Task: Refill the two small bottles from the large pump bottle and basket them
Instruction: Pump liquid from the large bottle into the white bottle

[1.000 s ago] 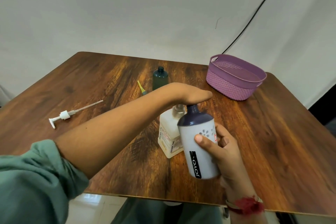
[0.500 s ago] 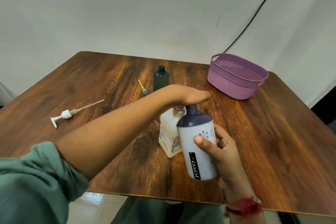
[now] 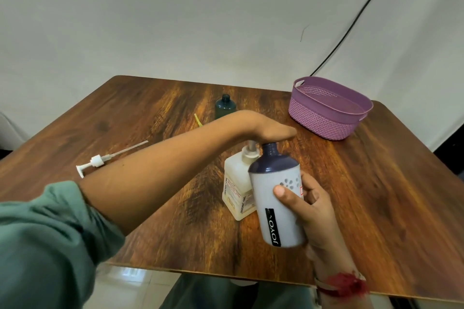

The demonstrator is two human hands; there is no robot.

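A large cream pump bottle (image 3: pixel 238 190) stands mid-table. My left hand (image 3: pixel 271 130) lies flat on top of its pump head, fingers straight, pressing down. My right hand (image 3: pixel 313 206) grips a white small bottle with a dark purple top (image 3: pixel 278 211), tilted, with its open neck right under my left palm by the pump spout. The spout itself is hidden by my hand. A dark green small bottle (image 3: pixel 225 108) stands uncapped farther back. The purple basket (image 3: pixel 324 118) sits at the back right with nothing visible in it.
A loose white pump head with its long tube (image 3: pixel 96 160) lies on the wooden table (image 3: pixel 376 195) at the left. A yellow-tipped cap (image 3: pixel 198 120) lies beside the green bottle, partly behind my forearm. A black cable runs down the wall behind the basket.
Both hands keep their places on the pump and the white bottle. Only the view shifts slightly.
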